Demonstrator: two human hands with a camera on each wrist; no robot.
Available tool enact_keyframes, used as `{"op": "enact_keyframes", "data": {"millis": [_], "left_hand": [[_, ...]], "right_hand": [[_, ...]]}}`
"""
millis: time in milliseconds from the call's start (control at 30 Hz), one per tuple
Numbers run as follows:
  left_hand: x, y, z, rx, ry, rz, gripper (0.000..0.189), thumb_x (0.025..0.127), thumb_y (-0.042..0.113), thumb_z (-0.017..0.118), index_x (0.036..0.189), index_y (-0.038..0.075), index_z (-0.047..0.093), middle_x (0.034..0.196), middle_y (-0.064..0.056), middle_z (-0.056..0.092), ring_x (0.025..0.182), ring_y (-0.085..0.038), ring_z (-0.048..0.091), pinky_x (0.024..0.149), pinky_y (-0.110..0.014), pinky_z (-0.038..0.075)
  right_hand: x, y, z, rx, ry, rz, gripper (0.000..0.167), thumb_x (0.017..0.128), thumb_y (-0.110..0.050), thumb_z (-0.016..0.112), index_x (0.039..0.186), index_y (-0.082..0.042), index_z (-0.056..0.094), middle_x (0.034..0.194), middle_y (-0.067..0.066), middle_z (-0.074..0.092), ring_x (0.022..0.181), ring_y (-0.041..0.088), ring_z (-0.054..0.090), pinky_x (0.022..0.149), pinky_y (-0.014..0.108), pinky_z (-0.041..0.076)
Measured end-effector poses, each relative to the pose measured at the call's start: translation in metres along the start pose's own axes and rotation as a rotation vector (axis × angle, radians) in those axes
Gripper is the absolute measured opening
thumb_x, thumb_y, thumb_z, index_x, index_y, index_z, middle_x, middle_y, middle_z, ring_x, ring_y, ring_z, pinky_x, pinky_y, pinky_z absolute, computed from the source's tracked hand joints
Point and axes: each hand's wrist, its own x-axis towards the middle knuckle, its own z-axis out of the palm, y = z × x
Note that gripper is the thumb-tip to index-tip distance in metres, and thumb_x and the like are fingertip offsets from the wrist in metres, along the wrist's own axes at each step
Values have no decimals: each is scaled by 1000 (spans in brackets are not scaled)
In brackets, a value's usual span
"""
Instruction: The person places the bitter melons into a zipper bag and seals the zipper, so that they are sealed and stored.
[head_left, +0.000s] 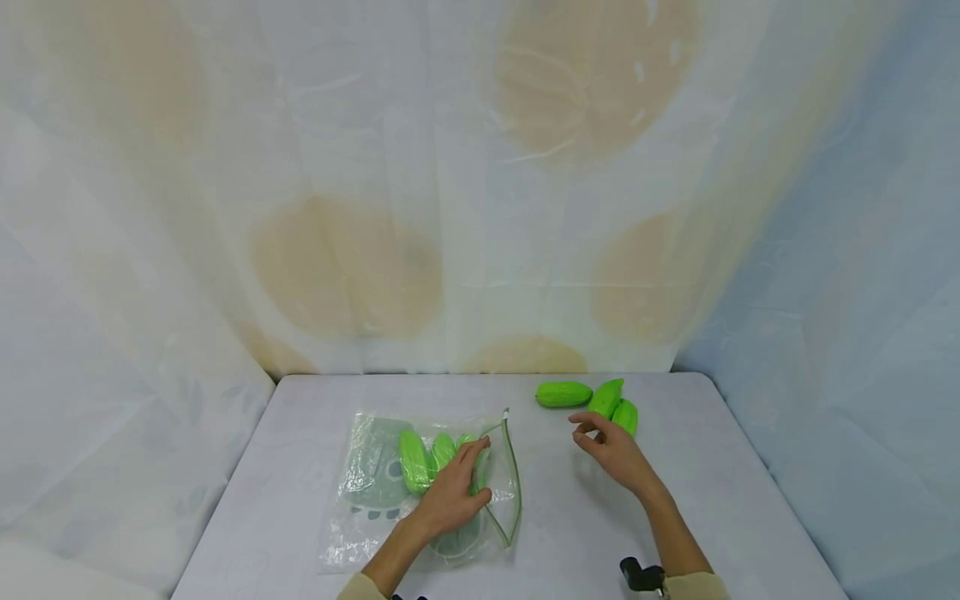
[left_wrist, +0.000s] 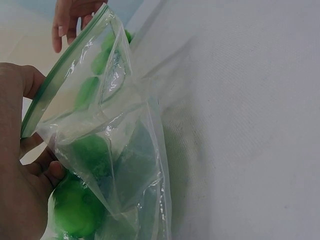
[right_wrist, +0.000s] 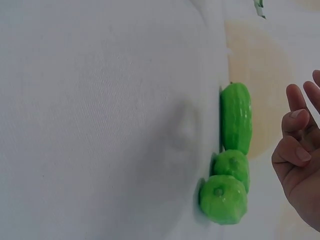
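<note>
A clear zip bag (head_left: 360, 533) with a green strip along its mouth lies at the left of the table, several green ridged, cucumber-like vegetables (head_left: 414, 461) inside it. My left hand (head_left: 452, 492) rests at the mouth, thumb and fingers spread along the strip, which bows apart. In the left wrist view, green shapes (left_wrist: 77, 207) show through the plastic beside the fingers. Holding nothing, my right hand (head_left: 617, 454) hovers before three more such vegetables (head_left: 562, 394) at the back right, fingers loosely bent. The right wrist view has the long vegetable (right_wrist: 236, 117) apart from that hand.
The white-covered table (head_left: 570, 533) has a pale curtain (head_left: 465, 250) with tan circles at its back edge, and more sheeting (head_left: 847, 350) hangs at both sides. A black wrist device (head_left: 641, 575) sits on my right forearm.
</note>
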Motion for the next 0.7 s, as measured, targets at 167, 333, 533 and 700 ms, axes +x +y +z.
{"op": "enact_keyframes", "data": {"millis": [167,333,533,700], "left_hand": [[0,0,0,-7,1,3,81,84,22,64,157,16,30,149,1,45,107,-10,54,93,-36,49],[-1,0,-1,-16,-1,6,81,84,21,64,157,15,30,150,1,45,105,-10,54,92,-35,49],[0,0,0,-12,3,5,81,84,22,64,157,15,30,149,1,45,99,-9,53,89,-33,49],[-1,-1,1,-8,6,5,80,85,22,64,157,16,30,149,2,45,99,-9,52,88,-33,49]], "right_hand": [[-2,3,-6,11,11,6,38,96,-40,66,128,-21,65,114,7,66,85,22,59,70,31,51],[-3,8,-12,13,35,38,39,95,-43,67,129,-24,65,114,6,65,85,23,58,70,32,50],[-4,19,-19,2,78,53,40,97,-35,66,133,-17,63,115,9,64,82,20,56,67,30,47],[-6,30,-24,-9,125,42,42,98,-29,66,134,-9,62,114,11,63,83,19,55,67,28,47]]}}
